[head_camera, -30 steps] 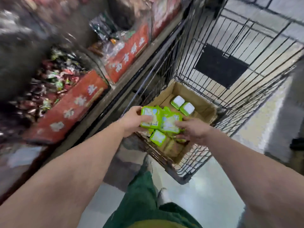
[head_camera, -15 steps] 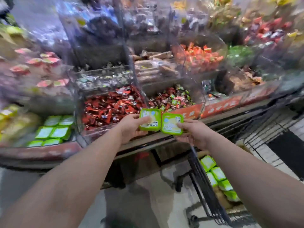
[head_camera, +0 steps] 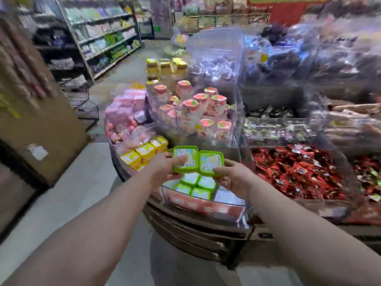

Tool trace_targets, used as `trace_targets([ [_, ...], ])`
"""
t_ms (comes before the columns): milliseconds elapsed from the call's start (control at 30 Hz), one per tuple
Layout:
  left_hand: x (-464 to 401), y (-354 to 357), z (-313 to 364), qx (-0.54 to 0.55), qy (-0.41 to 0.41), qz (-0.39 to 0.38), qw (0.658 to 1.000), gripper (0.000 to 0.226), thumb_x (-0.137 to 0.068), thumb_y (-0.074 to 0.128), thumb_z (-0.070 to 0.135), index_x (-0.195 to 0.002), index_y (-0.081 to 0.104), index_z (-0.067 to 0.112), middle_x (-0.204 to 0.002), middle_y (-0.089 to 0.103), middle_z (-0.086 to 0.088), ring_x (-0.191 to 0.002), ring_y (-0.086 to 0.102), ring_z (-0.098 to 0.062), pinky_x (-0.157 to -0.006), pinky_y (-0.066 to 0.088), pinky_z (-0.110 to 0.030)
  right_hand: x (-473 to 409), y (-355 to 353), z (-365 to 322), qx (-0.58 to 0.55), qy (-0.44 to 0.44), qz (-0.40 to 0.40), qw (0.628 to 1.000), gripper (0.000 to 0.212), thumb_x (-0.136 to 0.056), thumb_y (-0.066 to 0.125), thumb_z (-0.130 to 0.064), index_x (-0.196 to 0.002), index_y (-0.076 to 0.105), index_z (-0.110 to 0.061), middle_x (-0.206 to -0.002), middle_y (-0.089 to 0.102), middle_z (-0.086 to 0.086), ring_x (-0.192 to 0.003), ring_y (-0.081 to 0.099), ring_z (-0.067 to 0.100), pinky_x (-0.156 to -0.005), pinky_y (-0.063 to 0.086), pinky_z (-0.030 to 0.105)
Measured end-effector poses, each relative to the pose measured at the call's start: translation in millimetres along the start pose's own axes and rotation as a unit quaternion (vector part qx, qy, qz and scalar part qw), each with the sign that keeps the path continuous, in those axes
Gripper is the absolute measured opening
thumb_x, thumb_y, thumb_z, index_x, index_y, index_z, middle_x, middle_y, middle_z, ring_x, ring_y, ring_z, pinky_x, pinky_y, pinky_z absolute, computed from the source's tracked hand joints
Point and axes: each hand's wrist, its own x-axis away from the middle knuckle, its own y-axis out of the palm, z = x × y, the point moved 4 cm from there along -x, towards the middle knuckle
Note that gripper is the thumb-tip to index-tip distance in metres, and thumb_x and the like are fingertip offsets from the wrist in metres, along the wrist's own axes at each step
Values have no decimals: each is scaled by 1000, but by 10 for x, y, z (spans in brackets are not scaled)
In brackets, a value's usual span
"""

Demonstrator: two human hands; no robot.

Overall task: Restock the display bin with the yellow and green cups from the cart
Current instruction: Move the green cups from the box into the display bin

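head: green cups lids up.

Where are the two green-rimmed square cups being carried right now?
In the head view, centre frame: the left hand holds one green-rimmed square cup, the right hand the other, above the green cups in the clear bin.

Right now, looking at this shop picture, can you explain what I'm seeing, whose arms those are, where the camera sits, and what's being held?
No machine here: a person wears a camera on the head, so you look forward and down along both bare arms. The left hand holds one green cup; the right hand holds another, side by side. They are above a clear display bin where more green cups already lie. Left of it sit yellow cups; to the right is a bin of red-wrapped sweets. Behind stand pink-lidded jars. The background is blurred, and the cart is out of view.
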Motion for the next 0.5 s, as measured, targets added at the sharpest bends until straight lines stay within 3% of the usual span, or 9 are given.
trace_targets([
  [67, -99, -213, -19, -3, -14, 4, 1000, 20, -88, 67, 21, -103, 61, 10, -92, 70, -7, -71, 67, -15, -53, 56, -24, -167, 175, 39, 7, 5, 9, 1000, 27, -88, 56, 8, -104, 61, -13, -86, 66, 9, -57, 60, 14, -53, 52, 21],
  [133, -237, -347, -86, -2, -24, 15, 1000, 23, -87, 68, 20, -104, 61, 8, -94, 70, -8, -74, 66, -16, -54, 56, -24, -307, 252, 80, 6, 20, 25, 999, 25, -89, 53, 9, -104, 60, -9, -82, 64, 10, -46, 56, 11, -46, 50, 19],
  [233, -464, -458, -223, 16, -36, 41, 998, 21, -86, 70, 20, -100, 62, 6, -94, 70, -11, -75, 66, -18, -62, 57, -31, -563, 226, 181, 11, 45, 53, 998, 29, -90, 51, 11, -115, 55, -4, -84, 61, 13, -33, 51, 6, -42, 48, 20],
  [300, -600, -513, -258, 19, -42, 56, 997, 17, -84, 71, 20, -91, 62, 7, -92, 70, -11, -76, 67, -20, -72, 56, -38, -756, 152, 252, 20, 61, 88, 994, 36, -89, 56, 7, -123, 53, -6, -95, 64, 14, -42, 57, 8, -47, 51, 22],
  [367, -738, -593, -248, 13, -47, 67, 997, 23, -82, 74, 20, -95, 63, 5, -99, 71, -15, -83, 68, -24, -72, 57, -38, -957, 71, 319, 22, 76, 122, 989, 37, -89, 58, 4, -123, 54, -9, -100, 66, 12, -56, 61, 14, -48, 52, 22],
  [500, -1038, -751, -121, 13, -64, 73, 995, 48, -79, 78, 24, -115, 56, 2, -109, 69, -18, -92, 69, -27, -63, 58, -34, -1318, -51, 420, -2, 97, 174, 980, 22, -89, 56, 7, -107, 59, -7, -83, 64, 9, -58, 55, 18, -42, 47, 22],
])
